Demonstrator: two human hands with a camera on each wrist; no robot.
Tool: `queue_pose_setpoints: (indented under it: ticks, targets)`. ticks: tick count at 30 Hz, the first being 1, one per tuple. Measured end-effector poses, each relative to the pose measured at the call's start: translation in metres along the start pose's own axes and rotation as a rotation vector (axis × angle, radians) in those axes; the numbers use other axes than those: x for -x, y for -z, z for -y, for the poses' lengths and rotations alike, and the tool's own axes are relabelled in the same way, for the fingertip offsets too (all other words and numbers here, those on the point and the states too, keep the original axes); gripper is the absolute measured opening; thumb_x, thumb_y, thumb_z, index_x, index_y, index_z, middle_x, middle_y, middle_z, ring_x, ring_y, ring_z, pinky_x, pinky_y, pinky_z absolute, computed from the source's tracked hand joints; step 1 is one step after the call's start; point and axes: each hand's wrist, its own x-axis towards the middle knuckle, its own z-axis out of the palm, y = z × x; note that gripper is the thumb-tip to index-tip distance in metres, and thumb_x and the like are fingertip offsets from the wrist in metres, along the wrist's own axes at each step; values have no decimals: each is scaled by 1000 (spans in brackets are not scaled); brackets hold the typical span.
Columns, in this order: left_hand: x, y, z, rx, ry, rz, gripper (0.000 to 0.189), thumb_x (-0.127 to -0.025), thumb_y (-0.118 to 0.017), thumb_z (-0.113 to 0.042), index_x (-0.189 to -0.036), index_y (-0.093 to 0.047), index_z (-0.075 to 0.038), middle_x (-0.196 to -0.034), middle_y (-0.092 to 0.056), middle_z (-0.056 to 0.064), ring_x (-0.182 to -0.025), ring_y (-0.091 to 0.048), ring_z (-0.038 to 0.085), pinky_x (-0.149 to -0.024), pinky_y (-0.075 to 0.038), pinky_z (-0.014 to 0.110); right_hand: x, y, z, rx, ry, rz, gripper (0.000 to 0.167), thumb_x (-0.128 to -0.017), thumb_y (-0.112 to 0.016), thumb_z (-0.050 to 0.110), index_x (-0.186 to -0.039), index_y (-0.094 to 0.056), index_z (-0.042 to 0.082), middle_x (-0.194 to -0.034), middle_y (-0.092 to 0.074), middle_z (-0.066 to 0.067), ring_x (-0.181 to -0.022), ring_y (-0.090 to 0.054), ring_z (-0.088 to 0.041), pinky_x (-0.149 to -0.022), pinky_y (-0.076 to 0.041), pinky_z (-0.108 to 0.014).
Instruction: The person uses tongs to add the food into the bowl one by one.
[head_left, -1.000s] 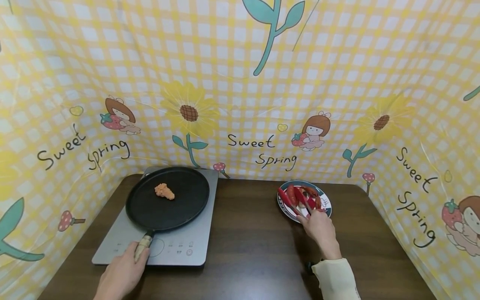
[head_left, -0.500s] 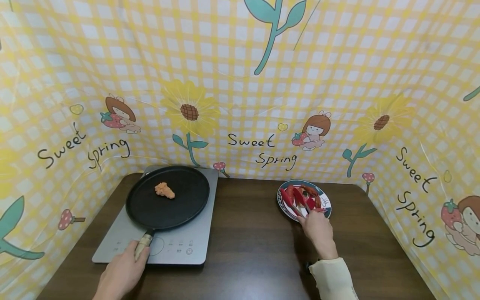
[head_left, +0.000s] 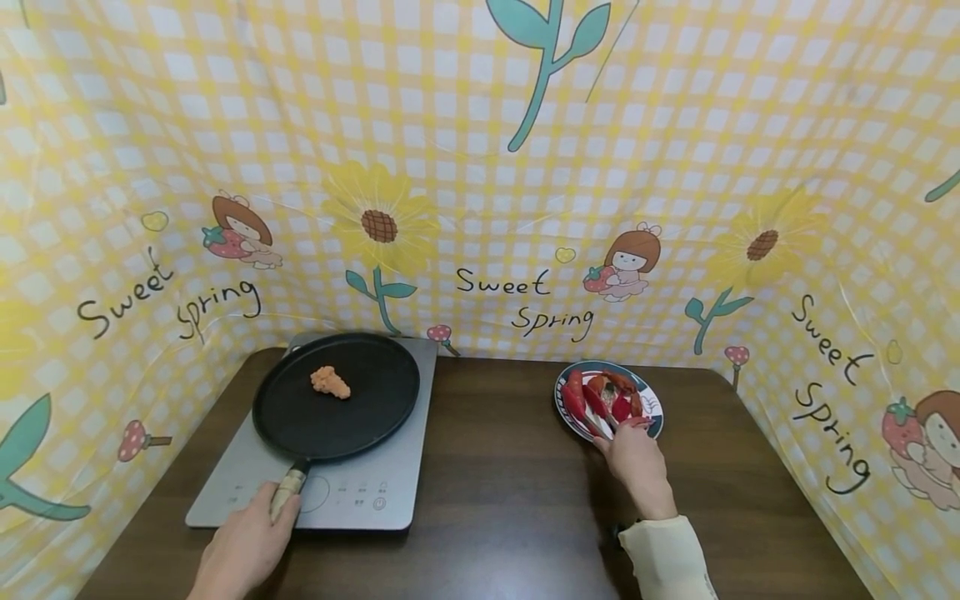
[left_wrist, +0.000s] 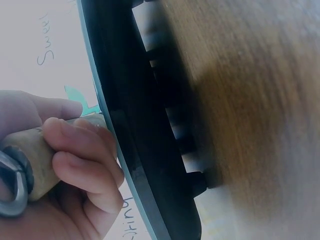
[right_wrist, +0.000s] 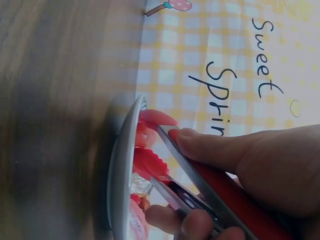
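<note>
My left hand (head_left: pixel 247 542) grips the handle (head_left: pixel 287 493) of a flat black frying pan (head_left: pixel 371 421); a metal ring (left_wrist: pixel 21 192) hangs at the handle's end in the left wrist view. One piece that looks like fried chicken (head_left: pixel 330 382) lies in the pan. At the right, my right hand (head_left: pixel 637 467) holds metal tongs (right_wrist: pixel 205 185) with red grips and red scalloped tips (right_wrist: pixel 151 162). The tips reach over a patterned plate (head_left: pixel 655 411) with several reddish food pieces (head_left: pixel 626 390). A rounded red piece (right_wrist: pixel 144 135) shows between the two tips in the right wrist view.
Under the pan is a silver induction cooker (head_left: pixel 390 492) with touch controls on its front. Bare brown table (head_left: pixel 495 467) lies between cooker and plate. A yellow checked cloth (head_left: pixel 487 208) with flowers and "Sweet Spring" lettering encloses the back and sides.
The tongs' tips have drawn closer together over the plate, the left one moving to the right. My right hand has shifted slightly; my left hand and the pan stay put.
</note>
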Motion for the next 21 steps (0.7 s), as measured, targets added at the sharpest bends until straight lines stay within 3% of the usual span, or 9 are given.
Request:
queue_pose_setpoints:
  ticks: [3, 12, 21]
  targets:
    - [1, 0, 0, 2, -3, 1, 72, -96, -31, -58, -130, -37, 6, -76, -51, 10, -63, -47, 24, -55, -37, 40, -2, -3, -1, 0, 3, -9, 67, -87, -68, 34, -109, -48, -27, -86, -60, -34, -76, -61, -47, -67, -49, -55]
    - [0, 0, 1, -4, -6, -8, 73, -96, -33, -58, -130, -38, 5, -84, -57, 17, -66, -49, 25, -56, -39, 43, -9, -10, -7, 7, 2, -33, 58, -87, -68, 34, -97, -57, -22, -80, -61, -31, -70, -62, -43, -64, -50, -53]
    - [1, 0, 1, 11, -8, -4, 72, -96, -33, -58, -131, -38, 5, -83, -56, 14, -66, -48, 25, -56, -39, 41, -9, -8, -17, -5, 38, -4, 49, -86, -69, 36, -94, -63, -13, -82, -62, -27, -72, -62, -42, -66, -50, -53]
